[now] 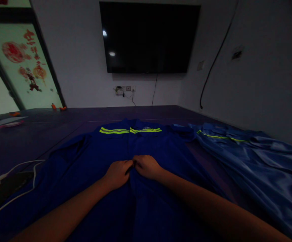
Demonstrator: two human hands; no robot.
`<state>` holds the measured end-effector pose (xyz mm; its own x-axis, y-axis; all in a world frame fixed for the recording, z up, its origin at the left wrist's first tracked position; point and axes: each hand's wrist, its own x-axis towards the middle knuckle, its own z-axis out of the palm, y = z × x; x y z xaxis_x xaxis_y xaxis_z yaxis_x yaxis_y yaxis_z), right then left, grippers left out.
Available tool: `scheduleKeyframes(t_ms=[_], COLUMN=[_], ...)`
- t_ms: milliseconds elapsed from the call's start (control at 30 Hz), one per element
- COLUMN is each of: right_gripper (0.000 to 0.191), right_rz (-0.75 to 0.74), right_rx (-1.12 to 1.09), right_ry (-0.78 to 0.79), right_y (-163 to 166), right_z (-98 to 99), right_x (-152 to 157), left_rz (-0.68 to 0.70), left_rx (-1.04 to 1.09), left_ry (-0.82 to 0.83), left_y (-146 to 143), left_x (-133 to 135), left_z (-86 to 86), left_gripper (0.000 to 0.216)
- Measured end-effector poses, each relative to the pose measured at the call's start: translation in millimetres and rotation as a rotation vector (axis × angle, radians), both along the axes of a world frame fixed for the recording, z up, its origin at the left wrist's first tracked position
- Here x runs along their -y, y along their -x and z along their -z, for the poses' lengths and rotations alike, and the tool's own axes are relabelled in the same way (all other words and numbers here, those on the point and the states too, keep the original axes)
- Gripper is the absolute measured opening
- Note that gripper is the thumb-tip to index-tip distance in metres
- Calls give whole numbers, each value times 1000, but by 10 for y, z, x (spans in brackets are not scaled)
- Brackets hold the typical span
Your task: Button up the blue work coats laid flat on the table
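A dark blue work jacket [103, 151] lies spread on the purple surface, its collar pointing away from me and yellow-green reflective strips across the chest. My left hand [118, 174] and my right hand [146, 166] meet at its front opening, about midway down. Both are closed with fingers pinched on the jacket's front edges, and the fingertips of the two hands nearly touch. Whatever fastening lies between the fingers is hidden. Below the hands the front edges run down toward me, in dim light.
A second, lighter blue garment [236, 154] with a yellow strip lies at the right. At the left are a white cable [35, 174] and a dark flat object [12, 188]. Small orange things [59, 107] lie near the glass door. A television [151, 37] hangs on the wall.
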<state>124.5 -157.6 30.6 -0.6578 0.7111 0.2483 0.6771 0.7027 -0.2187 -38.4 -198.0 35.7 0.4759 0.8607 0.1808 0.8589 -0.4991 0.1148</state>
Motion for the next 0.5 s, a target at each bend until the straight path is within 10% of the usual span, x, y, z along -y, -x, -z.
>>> scheduleKeyframes(t_ms=[500], right_gripper=[20], right_rz=[-6], right_rx=[-14], right_ry=[-19], right_y=[3], right_z=[16], right_x=[-8], left_rz=[6], left_rx=[5], left_ry=[-7], left_y=[4], left_x=[-13], left_z=[20], left_gripper=[8])
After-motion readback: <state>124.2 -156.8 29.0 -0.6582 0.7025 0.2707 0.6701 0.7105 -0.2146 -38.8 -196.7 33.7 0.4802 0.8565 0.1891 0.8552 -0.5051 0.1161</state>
